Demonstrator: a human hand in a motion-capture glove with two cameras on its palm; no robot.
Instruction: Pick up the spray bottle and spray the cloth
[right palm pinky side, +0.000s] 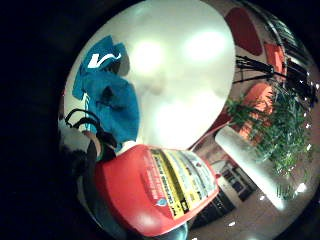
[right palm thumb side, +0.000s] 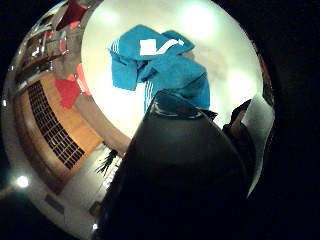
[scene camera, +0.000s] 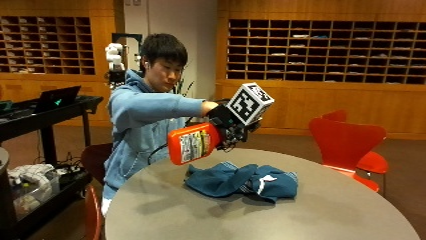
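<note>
From outside, the right hand (scene camera: 229, 127) has its grip curled around the red spray bottle (scene camera: 193, 144), tipped above the blue cloth (scene camera: 241, 181) on the desk (scene camera: 200, 215) to aim, and both palm views show the cloth (right palm pinky side: 107, 97) below.

Wooden pigeonhole shelving (scene camera: 326, 50) lines the far wall. 2 orange chairs (scene camera: 346, 142) stand right of the round grey table (scene camera: 266, 215); a black cart (scene camera: 43, 115) stands left.
</note>
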